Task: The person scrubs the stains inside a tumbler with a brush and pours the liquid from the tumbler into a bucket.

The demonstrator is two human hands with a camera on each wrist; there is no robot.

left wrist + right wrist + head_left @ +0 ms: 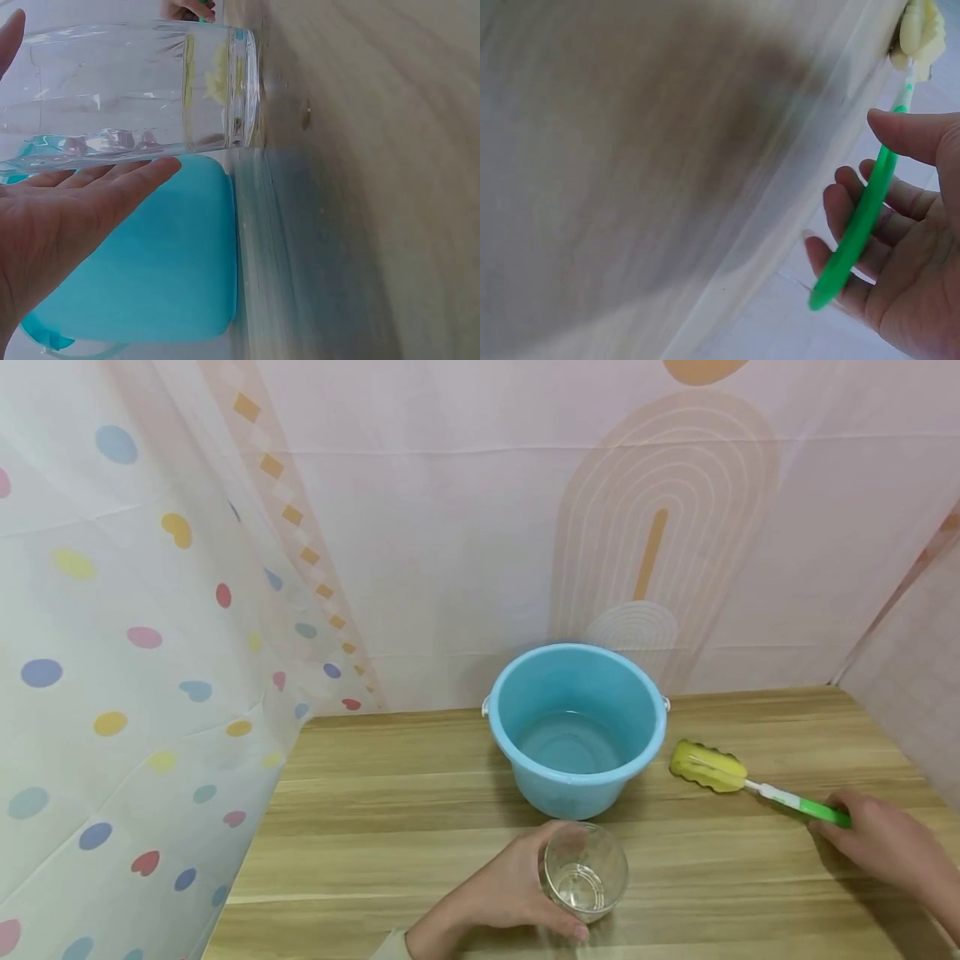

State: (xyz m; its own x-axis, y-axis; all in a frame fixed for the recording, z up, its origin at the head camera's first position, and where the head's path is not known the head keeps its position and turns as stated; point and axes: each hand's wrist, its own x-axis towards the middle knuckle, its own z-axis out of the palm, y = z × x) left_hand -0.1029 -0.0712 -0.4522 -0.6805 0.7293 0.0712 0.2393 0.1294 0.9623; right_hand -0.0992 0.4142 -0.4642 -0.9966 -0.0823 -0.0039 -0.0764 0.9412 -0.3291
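Left hand (513,881) round a glass (611,864), right hand (892,843) gripping a brush (772,792), bucket (570,797) between and behind.
The bucket stands upright with what looks like shallow clear water (573,747) in its bottom; the upright glass, its base rings showing through, is just in front, thumb and fingers curled about its wall, though whether its base touches the table (337,827) is hard to tell. The brush's green handle lies between right thumb and curled fingers, its yellow sponge (708,766) near the bucket's right side with a narrow gap between. The bucket is near the table's back edge, by the curtain (450,568); a broad stretch of wood runs from it to the left edge, and another lies between glass and brush.
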